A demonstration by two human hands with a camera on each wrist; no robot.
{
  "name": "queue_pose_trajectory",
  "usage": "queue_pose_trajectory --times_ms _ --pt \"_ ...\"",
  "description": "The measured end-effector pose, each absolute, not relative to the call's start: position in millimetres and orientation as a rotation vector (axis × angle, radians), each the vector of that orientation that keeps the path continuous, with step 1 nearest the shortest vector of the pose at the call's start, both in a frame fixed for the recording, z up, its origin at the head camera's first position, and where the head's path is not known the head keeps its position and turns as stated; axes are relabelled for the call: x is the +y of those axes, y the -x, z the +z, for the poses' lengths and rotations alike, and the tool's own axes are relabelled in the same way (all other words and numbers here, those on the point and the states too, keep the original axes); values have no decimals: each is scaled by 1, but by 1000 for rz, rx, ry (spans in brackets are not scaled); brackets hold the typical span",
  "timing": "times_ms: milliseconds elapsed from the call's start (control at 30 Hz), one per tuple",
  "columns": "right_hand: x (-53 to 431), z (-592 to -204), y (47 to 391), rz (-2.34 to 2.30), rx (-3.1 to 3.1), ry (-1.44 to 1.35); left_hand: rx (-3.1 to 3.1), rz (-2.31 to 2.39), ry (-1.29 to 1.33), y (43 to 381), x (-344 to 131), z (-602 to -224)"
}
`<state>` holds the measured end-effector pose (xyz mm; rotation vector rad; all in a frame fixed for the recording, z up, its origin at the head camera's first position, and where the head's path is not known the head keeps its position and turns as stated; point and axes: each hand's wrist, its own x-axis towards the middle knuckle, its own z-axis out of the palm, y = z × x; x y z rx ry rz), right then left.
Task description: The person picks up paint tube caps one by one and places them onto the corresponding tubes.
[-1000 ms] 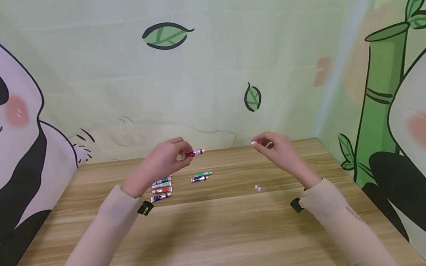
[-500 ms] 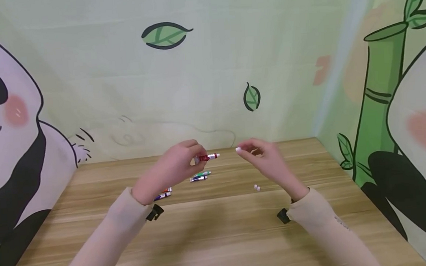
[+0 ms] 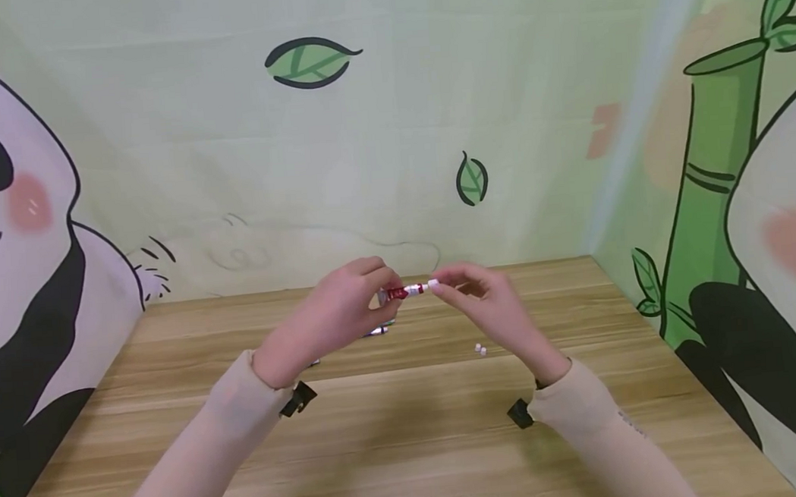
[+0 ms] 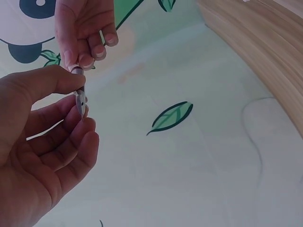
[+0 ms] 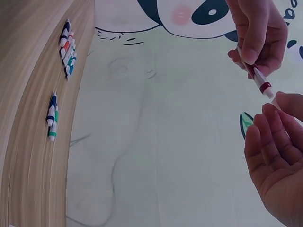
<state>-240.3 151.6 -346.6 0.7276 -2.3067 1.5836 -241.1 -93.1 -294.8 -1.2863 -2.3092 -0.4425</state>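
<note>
Above the table, my left hand (image 3: 340,309) pinches a small red-and-white paint tube (image 3: 410,290) between thumb and fingers, its nozzle end toward the right. My right hand (image 3: 486,304) pinches a small white cap (image 3: 433,283) at that nozzle end. In the right wrist view the tube (image 5: 262,81) slants down to the right-hand fingertips, which hide most of the cap. The left wrist view shows the tube (image 4: 80,101) nearly edge-on between the left thumb and fingers.
Two white caps (image 3: 480,349) lie on the wooden table (image 3: 410,445). A blue and a green tube (image 5: 52,116) lie together, with several other tubes (image 5: 68,49) in a row beyond. A panda-printed cloth (image 3: 390,127) stands behind the table.
Both hands have come together: the left moved right with the red tube, the right moved left with the white cap. Cap and nozzle now meet. The left arm now covers most of the tube row.
</note>
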Motion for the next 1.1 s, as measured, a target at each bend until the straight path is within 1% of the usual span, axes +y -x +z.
queue_pose_trajectory --times_ms 200,1100 --pt "149 -347 238 1620 -2275 -770 -2294 -461 1289 238 -91 -294" --pt "150 -350 237 1573 -2357 -769 -2181 -297 1316 238 -89 -301"
